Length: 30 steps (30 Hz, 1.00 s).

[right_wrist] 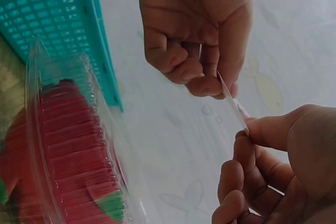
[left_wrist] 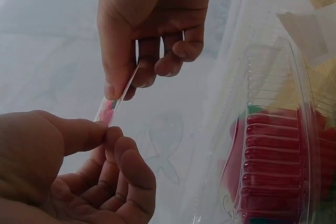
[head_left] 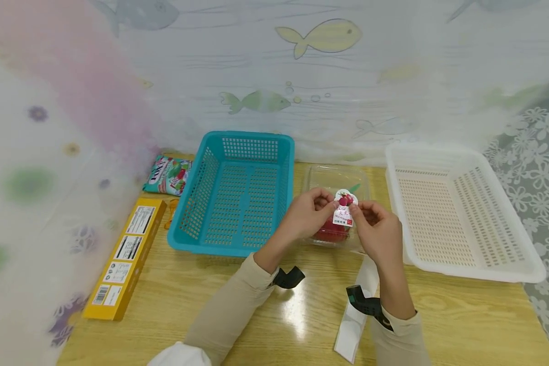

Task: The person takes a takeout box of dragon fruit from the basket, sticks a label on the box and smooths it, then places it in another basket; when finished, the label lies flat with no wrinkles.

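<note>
The left hand (head_left: 308, 214) and the right hand (head_left: 378, 231) pinch opposite edges of a label (head_left: 343, 216), each with thumb against forefinger, the tips closed to the label's thickness and the other fingers bent. The label (rounded at the top, with red fruit printed there) is held up above a clear box (head_left: 329, 177), apart from it; both wrist views show it nearly edge-on. Inside the box is a red thing (head_left: 330, 233) with green parts. The box sits on the table (head_left: 174, 295) between a blue basket (head_left: 229, 203) and a white basket (head_left: 434, 218). A white strip (head_left: 350, 325) lies beside the right forearm. Left of the blue basket are a bag (head_left: 166, 175) and a yellow box (head_left: 124, 259).
</note>
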Tool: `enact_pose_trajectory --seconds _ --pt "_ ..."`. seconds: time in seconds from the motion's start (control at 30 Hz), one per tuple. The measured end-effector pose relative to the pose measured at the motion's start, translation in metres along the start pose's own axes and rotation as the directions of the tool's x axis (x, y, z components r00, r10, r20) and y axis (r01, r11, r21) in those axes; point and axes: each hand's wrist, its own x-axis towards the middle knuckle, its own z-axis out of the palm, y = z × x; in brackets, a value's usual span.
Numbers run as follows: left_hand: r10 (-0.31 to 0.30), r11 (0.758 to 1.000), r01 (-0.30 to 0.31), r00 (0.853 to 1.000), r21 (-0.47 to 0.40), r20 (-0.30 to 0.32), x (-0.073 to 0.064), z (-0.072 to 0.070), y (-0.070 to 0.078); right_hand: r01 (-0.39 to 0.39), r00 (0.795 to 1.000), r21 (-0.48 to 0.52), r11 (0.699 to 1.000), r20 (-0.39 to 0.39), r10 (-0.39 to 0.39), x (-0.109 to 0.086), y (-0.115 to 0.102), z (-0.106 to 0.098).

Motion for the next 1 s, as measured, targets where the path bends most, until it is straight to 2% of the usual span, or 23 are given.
enact_pose_trajectory --seconds 0.17,0.5,0.8,1.0 --pt "-0.011 1.000 0.011 1.000 -0.005 0.003 0.010 -0.001 -0.002 0.008 1.000 -0.049 0.999 0.010 -0.007 0.011 0.002 0.003" --pt "-0.041 0.998 0.040 0.999 0.051 0.007 0.026 -0.003 -0.002 0.017 0.999 -0.082 0.996 0.052 -0.013 0.027 0.003 0.005" --pt "-0.098 0.994 0.096 0.995 0.059 0.034 0.043 -0.001 -0.008 -0.018 0.992 -0.113 0.993 0.122 0.032 0.041 0.011 0.006" --pt "-0.116 0.989 0.113 0.993 0.099 0.030 0.051 0.000 -0.011 -0.019 0.988 -0.134 0.991 0.150 0.039 0.049 0.017 0.009"
